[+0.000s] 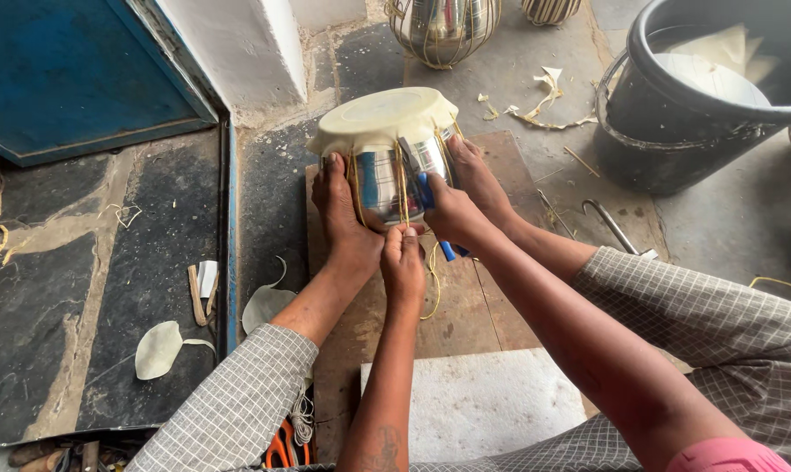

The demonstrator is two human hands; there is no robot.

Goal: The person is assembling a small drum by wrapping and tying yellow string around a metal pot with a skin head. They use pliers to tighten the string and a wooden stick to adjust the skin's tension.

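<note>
A wooden board (492, 306) is laid on a dark stone floor (81, 262), which is bounded at the upper left by a blue door (72, 70) and a white wall (238, 44). A white slab (483, 402) is placed on the near end of the board. A black bucket (675, 131) is set at the upper right, and a second laced vessel (444, 31) is seen at the top edge. Pale hide scraps (159, 348) are scattered on the floor to the left, and a metal hook (610, 225) lies just right of the board.

A shiny metal drum shell (382, 175) is tilted away from the person at the far end of the board. It is capped by a pale skin (382, 114) and clamped between the left foot (345, 214) and the right foot (481, 179). The yellow lacing (402, 188) is pinched in the clenched fingers of the left hand (402, 262), just below the shell. A blue-handled tool (426, 188) is gripped by the right hand (448, 217) and held against the shell's side.
</note>
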